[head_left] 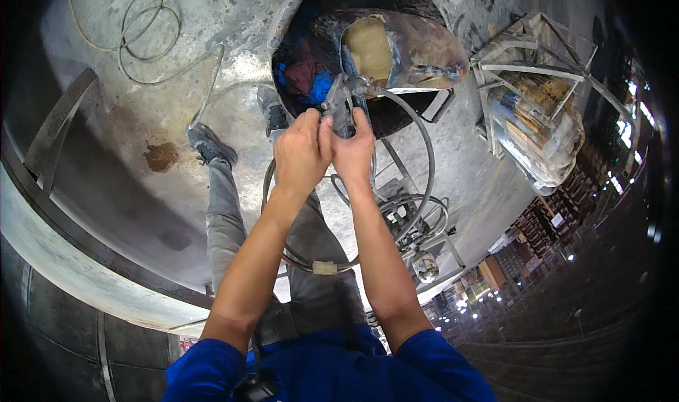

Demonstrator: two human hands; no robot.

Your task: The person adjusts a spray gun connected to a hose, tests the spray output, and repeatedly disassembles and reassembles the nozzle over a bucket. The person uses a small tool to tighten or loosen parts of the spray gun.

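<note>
Both my hands are together in front of me at a grey metal spray gun (pixel 339 101) with a hose joined near its head. My left hand (pixel 300 147) is closed on the gun's left side, fingers curled and thumb pressed in. My right hand (pixel 353 151) grips the right side, thumb and index finger around the body. My fingers hide much of the handle. The grey hose (pixel 424 144) arcs off to the right and down. Just beyond the gun is a dark barrel-like bin (pixel 286 20), holding blue and maroon cloths (pixel 300 77) and a worn, stained drum-shaped thing (pixel 428 52).
A pump-like machine (pixel 410 211) with coiled hose stands at my right, near my legs. A thin hose (pixel 152 38) lies looped on the stained floor, far left. A metal frame (pixel 527 66) with a wrapped bundle (pixel 541 130) is at the right. A curved metal rim (pixel 92 236) runs along the left.
</note>
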